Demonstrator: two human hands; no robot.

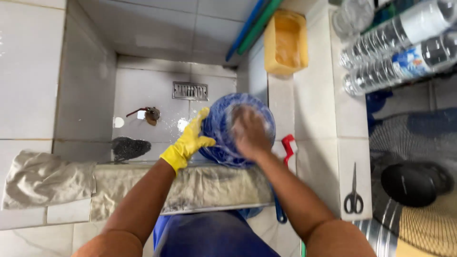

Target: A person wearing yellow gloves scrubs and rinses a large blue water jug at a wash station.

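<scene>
My left hand [189,141], in a yellow rubber glove, grips the left rim of a round blue fan cover [221,128] held over a tiled wash basin. My bare right hand [249,133] presses flat against the cover's soapy face; it is blurred, and I cannot tell if it holds a sponge or cloth. The cover leans against the basin's front ledge.
Damp cloths [47,178] drape the ledge. A floor drain grate [190,90], a dark scrubber [128,147] and a small tap [151,114] are in the basin. A yellow tub [285,43], scissors [353,195], a red-handled brush [288,145], plastic bottles [395,43] and fan parts [409,178] lie right.
</scene>
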